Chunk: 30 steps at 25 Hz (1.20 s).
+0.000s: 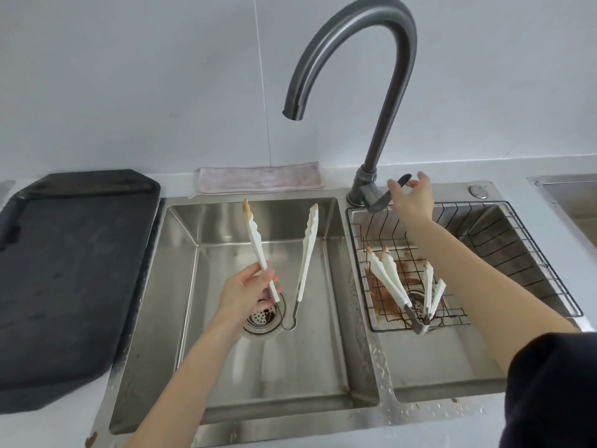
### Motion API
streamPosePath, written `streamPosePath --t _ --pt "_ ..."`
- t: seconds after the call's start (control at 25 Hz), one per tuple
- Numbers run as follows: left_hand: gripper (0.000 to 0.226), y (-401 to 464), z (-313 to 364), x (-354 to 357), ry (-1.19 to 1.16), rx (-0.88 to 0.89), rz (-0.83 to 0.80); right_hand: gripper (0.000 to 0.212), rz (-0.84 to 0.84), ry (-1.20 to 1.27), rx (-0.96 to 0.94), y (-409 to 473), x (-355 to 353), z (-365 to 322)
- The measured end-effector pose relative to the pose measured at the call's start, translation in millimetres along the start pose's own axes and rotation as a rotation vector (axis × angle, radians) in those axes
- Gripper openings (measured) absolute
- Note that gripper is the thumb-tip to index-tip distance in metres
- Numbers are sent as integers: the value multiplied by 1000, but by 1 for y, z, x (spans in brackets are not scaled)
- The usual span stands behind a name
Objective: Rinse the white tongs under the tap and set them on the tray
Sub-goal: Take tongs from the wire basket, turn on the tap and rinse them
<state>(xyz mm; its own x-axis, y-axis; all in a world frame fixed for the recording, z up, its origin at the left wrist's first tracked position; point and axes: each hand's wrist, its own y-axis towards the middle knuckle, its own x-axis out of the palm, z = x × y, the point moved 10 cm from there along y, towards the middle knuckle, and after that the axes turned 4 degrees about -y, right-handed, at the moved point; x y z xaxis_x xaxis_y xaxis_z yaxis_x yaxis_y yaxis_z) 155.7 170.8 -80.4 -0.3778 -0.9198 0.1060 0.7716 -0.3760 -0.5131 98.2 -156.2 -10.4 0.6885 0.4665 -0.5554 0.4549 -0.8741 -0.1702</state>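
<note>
My left hand [245, 291] grips one arm of a pair of white tongs [306, 253] over the left sink basin [336, 367]. The tongs are spread open with tips pointing away from me; one tip is stained orange. My right hand [412, 197] reaches over the tap handle [386, 197], fingers spread and touching or just above it. The grey curved tap [392, 76] has its spout above the left basin, and no water runs. The black tray [71, 279] lies on the counter to the left of the sink.
Two more white tongs [392, 282] lie in a wire rack [504, 253] inside the right basin, with brown stains beneath. A pink cloth [260, 179] lies folded behind the left basin. A drain strainer [261, 318] sits under my left hand.
</note>
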Motion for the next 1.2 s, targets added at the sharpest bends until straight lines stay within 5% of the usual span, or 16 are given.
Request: streamPosePath --t 0.2,0.56,0.84,1.04,1.2 --pt "16 1 -6 1 -18 -19 2 35 46 -18 -38 4 4 1" --pt "17 -4 -12 -9 -30 -42 42 31 30 12 -62 1 2 5" --pt "31 -11 -12 -11 -20 -43 37 33 21 58 -10 -7 3 8" --pt "29 -11 -7 -15 9 -9 46 63 -6 141 96 -47 21 19" --pt "23 -11 2 -24 61 56 90 53 -351 128 143 -93 102 21"
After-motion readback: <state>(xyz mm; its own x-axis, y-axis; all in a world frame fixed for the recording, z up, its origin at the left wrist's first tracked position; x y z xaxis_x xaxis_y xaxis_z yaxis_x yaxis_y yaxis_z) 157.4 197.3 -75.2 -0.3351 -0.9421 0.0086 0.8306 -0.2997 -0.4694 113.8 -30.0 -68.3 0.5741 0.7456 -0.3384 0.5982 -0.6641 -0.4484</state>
